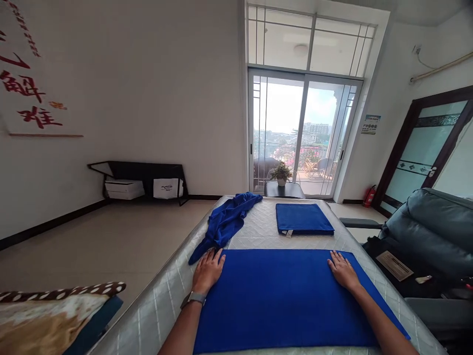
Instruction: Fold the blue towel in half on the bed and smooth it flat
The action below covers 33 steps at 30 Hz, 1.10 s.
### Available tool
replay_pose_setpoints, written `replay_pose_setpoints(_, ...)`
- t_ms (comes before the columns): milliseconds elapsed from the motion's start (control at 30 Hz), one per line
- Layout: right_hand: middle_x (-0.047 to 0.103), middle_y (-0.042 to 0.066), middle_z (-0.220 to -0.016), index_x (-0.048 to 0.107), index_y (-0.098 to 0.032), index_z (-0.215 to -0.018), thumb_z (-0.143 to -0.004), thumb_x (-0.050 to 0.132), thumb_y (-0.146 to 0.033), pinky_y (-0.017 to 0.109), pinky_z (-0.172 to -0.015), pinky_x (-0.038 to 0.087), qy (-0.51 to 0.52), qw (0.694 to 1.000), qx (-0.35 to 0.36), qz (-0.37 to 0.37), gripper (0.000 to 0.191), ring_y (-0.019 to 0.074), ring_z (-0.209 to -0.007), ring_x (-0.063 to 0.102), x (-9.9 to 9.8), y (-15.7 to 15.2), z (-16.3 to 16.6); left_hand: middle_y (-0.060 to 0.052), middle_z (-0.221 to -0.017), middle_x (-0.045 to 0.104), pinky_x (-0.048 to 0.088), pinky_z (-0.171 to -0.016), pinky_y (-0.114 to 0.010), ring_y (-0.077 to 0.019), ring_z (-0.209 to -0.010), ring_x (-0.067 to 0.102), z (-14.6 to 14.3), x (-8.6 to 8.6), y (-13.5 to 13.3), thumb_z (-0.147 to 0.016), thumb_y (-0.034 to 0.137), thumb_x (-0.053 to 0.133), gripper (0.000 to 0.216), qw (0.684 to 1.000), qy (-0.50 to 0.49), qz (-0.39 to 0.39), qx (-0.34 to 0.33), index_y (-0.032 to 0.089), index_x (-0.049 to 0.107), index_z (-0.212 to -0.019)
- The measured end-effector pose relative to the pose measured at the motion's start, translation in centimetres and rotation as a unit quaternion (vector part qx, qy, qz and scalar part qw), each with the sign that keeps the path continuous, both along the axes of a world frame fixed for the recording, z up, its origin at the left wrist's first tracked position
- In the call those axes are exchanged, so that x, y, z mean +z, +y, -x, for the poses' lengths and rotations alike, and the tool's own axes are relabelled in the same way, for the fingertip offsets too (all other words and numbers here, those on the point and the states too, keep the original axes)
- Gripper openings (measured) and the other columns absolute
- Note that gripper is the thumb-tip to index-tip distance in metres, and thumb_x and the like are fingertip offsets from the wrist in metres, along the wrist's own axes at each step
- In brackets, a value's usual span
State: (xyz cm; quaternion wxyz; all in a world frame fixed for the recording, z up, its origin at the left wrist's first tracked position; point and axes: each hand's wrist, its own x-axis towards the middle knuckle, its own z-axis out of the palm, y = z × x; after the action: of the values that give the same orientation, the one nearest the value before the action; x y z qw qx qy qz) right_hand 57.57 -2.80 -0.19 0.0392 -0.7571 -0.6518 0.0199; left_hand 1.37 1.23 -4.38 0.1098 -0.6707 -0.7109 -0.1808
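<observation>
A blue cloth [284, 301] lies spread flat as a wide rectangle on the quilted white mattress [254, 229]. On its far left corner rests my left hand [209, 270], palm down, fingers stretched out, with a watch on the wrist. My right hand [343, 271] lies flat near the far right corner, fingers extended. Just beyond my left hand a crumpled blue cloth [229, 219] trails along the mattress's left side. Farther back on the right sits a neatly folded stack of blue cloth [303, 218] with a white tag at its near edge.
A dark armchair [432, 231] holding a black bag stands close on the right. Patterned bedding [55, 320] is at the lower left. Beyond the mattress are a potted plant [281, 172] on a black chair and a sliding glass door. A low black rack [148, 172] stands by the wall.
</observation>
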Motion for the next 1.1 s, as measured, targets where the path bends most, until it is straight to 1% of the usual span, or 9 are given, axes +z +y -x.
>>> replay_pose_setpoints(67,0.028,0.007,-0.166,0.032,-0.014,-0.158,-0.1,0.018,-0.041,0.044,-0.125,0.018,-0.011,0.999,-0.031,-0.011,0.066,0.0224,-0.154,0.021,-0.6,0.2,-3.0,-0.013,-0.15,0.055,0.036,-0.117,-0.045,-0.0275,-0.14,0.049,0.1,0.0,0.1,-0.1,0.039,0.041,0.05,1.0,-0.005,0.002,-0.004,0.022,0.055,-0.145)
replay_pose_setpoints(133,0.029,0.008,-0.166,0.032,-0.012,-0.158,-0.099,0.018,-0.041,0.044,-0.124,0.02,-0.012,0.998,-0.049,-0.022,0.067,0.023,-0.154,0.022,-1.5,0.6,-5.1,-0.012,-0.15,0.056,0.037,-0.116,-0.045,-0.0279,-0.14,0.049,0.2,0.0,0.1,-0.1,0.039,0.041,0.05,1.0,-0.011,0.004,-0.003,0.022,0.056,-0.144)
replay_pose_setpoints(267,0.029,0.007,-0.166,0.031,-0.017,-0.159,-0.099,0.019,-0.046,0.049,-0.123,0.023,-0.005,0.998,-0.053,-0.036,0.069,0.0248,-0.153,0.023,-3.3,1.5,-7.0,-0.015,-0.15,0.055,0.036,-0.117,-0.046,-0.0287,-0.141,0.048,-0.1,0.4,0.0,-0.101,0.041,0.038,0.052,1.0,-0.007,0.011,-0.001,0.019,0.056,-0.145)
replay_pose_setpoints(367,0.028,0.006,-0.166,0.032,-0.019,-0.159,-0.099,0.018,-0.048,0.049,-0.123,0.021,-0.006,0.998,-0.041,-0.044,0.069,0.0245,-0.154,0.022,-3.8,1.5,-7.5,-0.015,-0.15,0.055,0.038,-0.116,-0.047,-0.0295,-0.14,0.049,-0.2,0.7,-0.2,-0.102,0.041,0.036,0.052,1.0,-0.013,0.007,-0.006,0.019,0.055,-0.145)
replay_pose_setpoints(467,0.03,0.007,-0.166,0.034,-0.019,-0.158,-0.098,0.017,-0.049,0.046,-0.124,0.019,-0.01,0.998,-0.04,-0.049,0.069,0.0238,-0.154,0.022,-3.8,1.3,-7.7,-0.015,-0.149,0.056,0.039,-0.115,-0.047,-0.0303,-0.139,0.049,-0.1,0.7,-0.2,-0.102,0.041,0.037,0.052,1.0,-0.016,0.008,-0.007,0.02,0.055,-0.145)
replay_pose_setpoints(633,0.032,0.005,-0.165,0.036,-0.021,-0.158,-0.097,0.019,-0.051,0.045,-0.124,0.02,-0.006,0.997,-0.05,-0.058,0.07,0.0237,-0.153,0.025,-3.9,1.2,-7.9,-0.013,-0.15,0.056,0.036,-0.117,-0.048,-0.0301,-0.141,0.047,0.2,0.1,0.1,-0.101,0.042,0.038,0.053,1.0,-0.01,0.009,-0.005,0.021,0.053,-0.147)
replay_pose_setpoints(800,0.032,0.005,-0.165,0.036,-0.022,-0.158,-0.097,0.018,-0.052,0.046,-0.124,0.02,-0.01,0.997,-0.044,-0.066,0.07,0.0245,-0.153,0.025,-4.4,1.5,-8.3,-0.014,-0.153,0.052,0.032,-0.12,-0.045,-0.0289,-0.142,0.047,0.2,0.1,0.2,-0.101,0.042,0.039,0.053,1.0,-0.016,0.025,-0.002,0.019,0.053,-0.147)
replay_pose_setpoints(1000,0.033,0.006,-0.165,0.034,-0.022,-0.158,-0.097,0.017,-0.052,0.046,-0.124,0.02,-0.024,0.997,-0.046,-0.058,0.07,0.0245,-0.152,0.026,-4.1,1.5,-8.1,-0.015,-0.155,0.049,0.03,-0.12,-0.046,-0.0282,-0.144,0.043,-0.1,0.4,0.1,-0.102,0.044,0.037,0.054,0.999,-0.031,0.037,0.003,0.019,0.051,-0.149)
replay_pose_setpoints(1100,0.033,0.006,-0.165,0.034,-0.022,-0.158,-0.098,0.017,-0.051,0.045,-0.124,0.021,-0.037,0.997,-0.046,-0.053,0.069,0.024,-0.152,0.027,-3.9,1.5,-8.0,-0.013,-0.154,0.051,0.03,-0.12,-0.046,-0.0274,-0.143,0.044,-0.2,0.5,0.1,-0.102,0.042,0.038,0.052,0.999,-0.032,0.027,0.002,0.02,0.052,-0.148)
